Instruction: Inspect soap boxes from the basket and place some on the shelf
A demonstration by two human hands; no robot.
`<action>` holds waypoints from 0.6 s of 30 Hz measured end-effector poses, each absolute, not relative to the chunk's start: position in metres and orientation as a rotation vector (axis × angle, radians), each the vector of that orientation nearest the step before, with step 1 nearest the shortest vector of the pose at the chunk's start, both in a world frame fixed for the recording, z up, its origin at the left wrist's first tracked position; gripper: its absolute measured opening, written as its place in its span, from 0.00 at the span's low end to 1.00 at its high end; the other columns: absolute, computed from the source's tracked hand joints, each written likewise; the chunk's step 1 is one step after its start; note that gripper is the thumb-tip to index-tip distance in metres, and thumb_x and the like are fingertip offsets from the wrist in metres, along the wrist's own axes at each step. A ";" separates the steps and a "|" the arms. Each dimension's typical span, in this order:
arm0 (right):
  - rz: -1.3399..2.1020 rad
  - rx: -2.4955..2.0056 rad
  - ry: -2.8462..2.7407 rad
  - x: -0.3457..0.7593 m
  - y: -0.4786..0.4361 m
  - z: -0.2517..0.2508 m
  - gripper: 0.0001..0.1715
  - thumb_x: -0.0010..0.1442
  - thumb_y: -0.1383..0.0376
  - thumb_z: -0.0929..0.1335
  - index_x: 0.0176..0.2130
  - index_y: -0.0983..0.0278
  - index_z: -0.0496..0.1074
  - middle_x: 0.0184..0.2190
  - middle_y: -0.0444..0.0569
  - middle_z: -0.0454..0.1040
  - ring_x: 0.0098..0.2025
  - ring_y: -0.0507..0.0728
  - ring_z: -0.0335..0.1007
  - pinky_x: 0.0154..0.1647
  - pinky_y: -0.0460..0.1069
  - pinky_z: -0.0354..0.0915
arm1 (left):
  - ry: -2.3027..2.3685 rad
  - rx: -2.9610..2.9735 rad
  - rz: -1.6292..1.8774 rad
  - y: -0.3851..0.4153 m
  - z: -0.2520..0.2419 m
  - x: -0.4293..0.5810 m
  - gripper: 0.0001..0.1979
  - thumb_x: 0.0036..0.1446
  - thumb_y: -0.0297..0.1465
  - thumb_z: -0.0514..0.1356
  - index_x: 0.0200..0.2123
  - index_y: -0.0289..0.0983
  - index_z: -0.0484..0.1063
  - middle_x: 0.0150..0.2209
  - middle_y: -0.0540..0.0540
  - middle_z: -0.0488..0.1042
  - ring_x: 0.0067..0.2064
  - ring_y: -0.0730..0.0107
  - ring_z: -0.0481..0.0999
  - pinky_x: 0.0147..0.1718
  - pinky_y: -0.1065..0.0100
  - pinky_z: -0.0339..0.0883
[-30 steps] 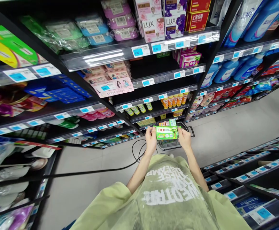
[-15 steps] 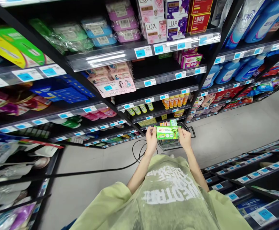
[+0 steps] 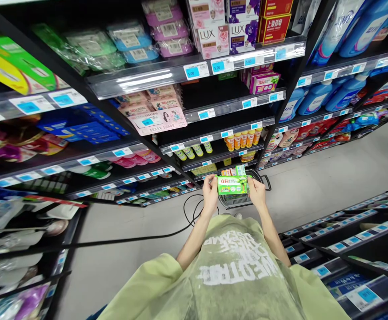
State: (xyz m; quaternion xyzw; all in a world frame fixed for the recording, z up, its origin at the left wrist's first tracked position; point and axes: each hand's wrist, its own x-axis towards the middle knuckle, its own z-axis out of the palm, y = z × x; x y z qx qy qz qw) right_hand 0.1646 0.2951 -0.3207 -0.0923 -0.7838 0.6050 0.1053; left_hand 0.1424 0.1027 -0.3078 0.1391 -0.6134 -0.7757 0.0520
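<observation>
Pack hardly moved this past second: my left hand and right hand stay closed on its ends above the basket, so it remains held.

Below the pack, the basket blocks me; shelves stand ahead, a cable trails left, open floor lies right.

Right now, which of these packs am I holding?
The green pack, held at its ends by your left hand and right hand; the purple packs sit on a shelf.
</observation>
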 end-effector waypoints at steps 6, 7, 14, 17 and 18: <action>1.815 -0.301 -2.287 0.163 0.296 -0.316 0.36 0.70 0.39 0.62 0.22 0.59 0.58 0.12 0.38 0.57 0.15 0.51 0.62 0.19 0.46 0.54 | -1.773 0.301 -2.564 0.104 -0.298 0.144 0.28 0.56 0.50 0.71 0.54 0.43 0.72 0.45 0.40 0.83 0.39 0.60 0.82 0.35 0.64 0.75; 1.815 -0.303 -2.284 0.163 0.296 -0.316 0.36 0.70 0.39 0.62 0.22 0.59 0.58 0.12 0.38 0.57 0.15 0.51 0.61 0.19 0.46 0.54 | -1.784 0.282 -2.577 0.104 -0.296 0.145 0.29 0.55 0.49 0.72 0.54 0.43 0.72 0.46 0.40 0.83 0.41 0.58 0.83 0.36 0.63 0.76; 1.748 -0.286 -2.310 0.161 0.297 -0.317 0.37 0.69 0.40 0.64 0.20 0.60 0.59 0.12 0.39 0.57 0.15 0.50 0.60 0.19 0.46 0.54 | -1.811 0.311 -2.529 0.106 -0.293 0.142 0.23 0.54 0.47 0.72 0.46 0.42 0.72 0.43 0.41 0.84 0.42 0.57 0.84 0.35 0.63 0.76; 1.860 -0.278 -2.304 0.159 0.298 -0.313 0.33 0.69 0.40 0.63 0.26 0.61 0.68 0.18 0.41 0.64 0.18 0.52 0.64 0.18 0.46 0.57 | -1.787 0.347 -2.543 0.107 -0.292 0.140 0.22 0.54 0.48 0.72 0.43 0.43 0.71 0.41 0.43 0.83 0.39 0.60 0.83 0.33 0.65 0.74; 1.922 -0.250 -2.289 0.159 0.298 -0.310 0.31 0.69 0.40 0.63 0.32 0.62 0.73 0.22 0.43 0.69 0.21 0.53 0.68 0.20 0.46 0.61 | -1.779 0.358 -2.549 0.107 -0.292 0.139 0.22 0.54 0.47 0.72 0.43 0.43 0.71 0.40 0.43 0.83 0.38 0.61 0.82 0.33 0.66 0.74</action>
